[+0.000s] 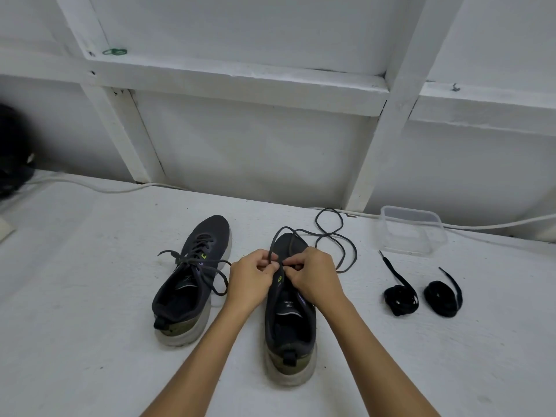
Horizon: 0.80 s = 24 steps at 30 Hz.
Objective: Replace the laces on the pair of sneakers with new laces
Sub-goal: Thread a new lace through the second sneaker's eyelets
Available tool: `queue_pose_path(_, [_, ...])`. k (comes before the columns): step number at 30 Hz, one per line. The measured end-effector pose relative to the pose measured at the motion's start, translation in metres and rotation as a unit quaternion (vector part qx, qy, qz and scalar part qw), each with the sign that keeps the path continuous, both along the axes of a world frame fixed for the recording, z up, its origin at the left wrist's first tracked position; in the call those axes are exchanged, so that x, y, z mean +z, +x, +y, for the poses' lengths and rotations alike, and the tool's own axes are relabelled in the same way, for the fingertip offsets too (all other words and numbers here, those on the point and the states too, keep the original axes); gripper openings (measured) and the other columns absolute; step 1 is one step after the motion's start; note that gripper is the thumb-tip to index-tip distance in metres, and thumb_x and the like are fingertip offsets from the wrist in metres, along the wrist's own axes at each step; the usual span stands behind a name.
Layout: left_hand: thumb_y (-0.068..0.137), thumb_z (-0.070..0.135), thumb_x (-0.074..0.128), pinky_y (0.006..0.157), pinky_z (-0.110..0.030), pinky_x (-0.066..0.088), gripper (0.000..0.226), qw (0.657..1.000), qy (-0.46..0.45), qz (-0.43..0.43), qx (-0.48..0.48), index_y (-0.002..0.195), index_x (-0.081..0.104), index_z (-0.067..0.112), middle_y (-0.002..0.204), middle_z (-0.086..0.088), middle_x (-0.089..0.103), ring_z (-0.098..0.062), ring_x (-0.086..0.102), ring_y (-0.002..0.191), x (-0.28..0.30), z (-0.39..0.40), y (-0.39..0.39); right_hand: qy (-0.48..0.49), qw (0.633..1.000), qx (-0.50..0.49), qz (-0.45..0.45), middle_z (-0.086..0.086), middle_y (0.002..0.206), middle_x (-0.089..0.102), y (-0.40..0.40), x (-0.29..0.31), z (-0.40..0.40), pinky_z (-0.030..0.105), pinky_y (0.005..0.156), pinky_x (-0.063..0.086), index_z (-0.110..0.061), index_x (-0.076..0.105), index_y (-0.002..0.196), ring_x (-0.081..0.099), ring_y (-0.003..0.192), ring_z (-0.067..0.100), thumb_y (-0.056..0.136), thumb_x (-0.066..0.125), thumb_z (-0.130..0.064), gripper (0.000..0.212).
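Pinching the old lace over the right sneaker, left hand and right hand meet at its eyelets — toe pointing away, slack trailing far-right — both equally near.

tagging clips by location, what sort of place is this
Probably a plain workroom or storage space: a bare white-painted wall with exposed framing beams, a rough white work surface, and a cable along its back edge.
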<state>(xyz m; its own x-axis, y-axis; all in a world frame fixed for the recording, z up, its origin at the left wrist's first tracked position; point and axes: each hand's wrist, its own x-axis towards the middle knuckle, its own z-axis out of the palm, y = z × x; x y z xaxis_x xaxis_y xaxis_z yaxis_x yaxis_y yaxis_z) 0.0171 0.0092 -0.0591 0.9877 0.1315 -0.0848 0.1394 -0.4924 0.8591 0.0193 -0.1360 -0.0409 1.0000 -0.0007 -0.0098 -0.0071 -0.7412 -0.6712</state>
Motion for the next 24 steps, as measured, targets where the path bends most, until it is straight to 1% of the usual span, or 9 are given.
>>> queue_pose_path(4, [0.091, 0.023, 0.07, 0.063, 0.0, 0.038, 0.007, 1.0, 0.008, 0.005, -0.004, 0.098, 0.072, 0.026, 0.082, 0.014, 0.07, 0.012, 0.059, 0.072, -0.001, 0.002, 0.0, -0.06, 0.998, 0.024, 0.011, 0.001, 0.104, 0.06, -0.001, -0.002, 0.007, 0.03, 0.082, 0.046, -0.014, 0.073, 0.104, 0.06, 0.098, 0.021, 0.096, 0.06, -0.018, 0.015])
queue_pose_path(7, [0.09, 0.024, 0.071, 0.064, 0.0, 0.038, 0.009, 1.0, 0.004, 0.002, 0.0, 0.099, 0.072, 0.024, 0.084, 0.013, 0.071, 0.015, 0.059, 0.072, 0.001, 0.002, 0.001, -0.064, 0.997, 0.04, 0.024, 0.003, 0.105, 0.054, 0.001, -0.001, 0.008, 0.026, 0.075, 0.041, -0.013, 0.063, 0.099, 0.057, 0.093, 0.021, 0.098, 0.054, -0.011, 0.009])
queue_pose_path(9, [0.09, 0.025, 0.071, 0.065, -0.001, 0.039, 0.012, 1.0, 0.0, 0.009, -0.003, 0.102, 0.071, 0.023, 0.085, 0.014, 0.072, 0.015, 0.06, 0.075, 0.002, 0.002, 0.003, 0.011, 0.999, 0.002, 0.046, 0.003, 0.098, 0.056, 0.003, 0.001, 0.001, 0.018, 0.067, 0.039, -0.013, 0.058, 0.094, 0.055, 0.085, 0.016, 0.099, 0.051, -0.008, 0.01])
queue_pose_path(10, [0.09, 0.025, 0.071, 0.065, -0.001, 0.039, 0.014, 1.0, 0.001, 0.013, -0.006, 0.103, 0.071, 0.023, 0.085, 0.014, 0.073, 0.014, 0.06, 0.076, 0.003, 0.002, 0.003, 0.097, 0.992, -0.035, 0.073, 0.005, 0.091, 0.06, 0.003, 0.002, -0.004, 0.015, 0.064, 0.043, -0.011, 0.058, 0.094, 0.057, 0.078, 0.014, 0.101, 0.05, -0.01, 0.011])
queue_pose_path(13, [0.092, 0.026, 0.069, 0.065, -0.001, 0.039, 0.019, 1.0, 0.009, 0.017, -0.01, 0.11, 0.068, 0.022, 0.091, 0.013, 0.074, 0.011, 0.06, 0.08, 0.006, 0.001, 0.001, 0.37, 0.908, -0.113, 0.16, 0.009, 0.07, 0.062, -0.003, 0.002, -0.018, 0.024, 0.063, 0.057, -0.005, 0.062, 0.102, 0.06, 0.058, 0.012, 0.107, 0.047, -0.02, 0.022])
queue_pose_path(15, [0.094, 0.029, 0.066, 0.069, -0.008, 0.04, 0.025, 1.0, 0.018, 0.014, -0.013, 0.118, 0.062, 0.024, 0.094, 0.011, 0.074, 0.003, 0.062, 0.084, 0.011, -0.001, -0.001, 0.399, 0.896, -0.116, 0.157, 0.008, 0.069, 0.065, -0.006, -0.001, -0.023, 0.025, 0.066, 0.057, -0.004, 0.064, 0.102, 0.062, 0.062, 0.012, 0.107, 0.05, -0.024, 0.025])
queue_pose_path(18, [0.092, 0.029, 0.068, 0.075, -0.023, 0.044, 0.025, 0.995, 0.071, -0.055, -0.037, 0.117, 0.064, 0.027, 0.095, 0.009, 0.062, -0.003, 0.06, 0.08, 0.017, -0.004, 0.003, 0.389, 0.906, -0.106, 0.129, 0.009, 0.076, 0.068, -0.009, 0.0, -0.024, 0.024, 0.066, 0.057, -0.005, 0.068, 0.102, 0.066, 0.07, 0.012, 0.104, 0.055, -0.023, 0.022])
queue_pose_path(20, [0.092, 0.029, 0.069, 0.08, -0.023, 0.044, 0.02, 0.985, 0.111, -0.089, -0.093, 0.111, 0.071, 0.028, 0.098, 0.011, 0.055, -0.005, 0.056, 0.085, 0.02, -0.006, 0.009, 0.383, 0.911, -0.102, 0.112, 0.006, 0.084, 0.07, -0.01, 0.004, -0.026, 0.025, 0.067, 0.058, -0.008, 0.071, 0.101, 0.068, 0.073, 0.009, 0.103, 0.057, -0.022, 0.019])
queue_pose_path(24, [0.093, 0.031, 0.067, 0.087, -0.024, 0.042, 0.016, 0.96, 0.173, -0.066, -0.208, 0.107, 0.074, 0.028, 0.1, 0.016, 0.052, -0.007, 0.05, 0.098, 0.021, -0.01, 0.019, 0.409, 0.898, -0.11, 0.12, 0.0, 0.096, 0.073, -0.014, 0.006, -0.034, 0.03, 0.075, 0.06, -0.018, 0.076, 0.103, 0.07, 0.091, 0.013, 0.102, 0.057, -0.022, 0.019])
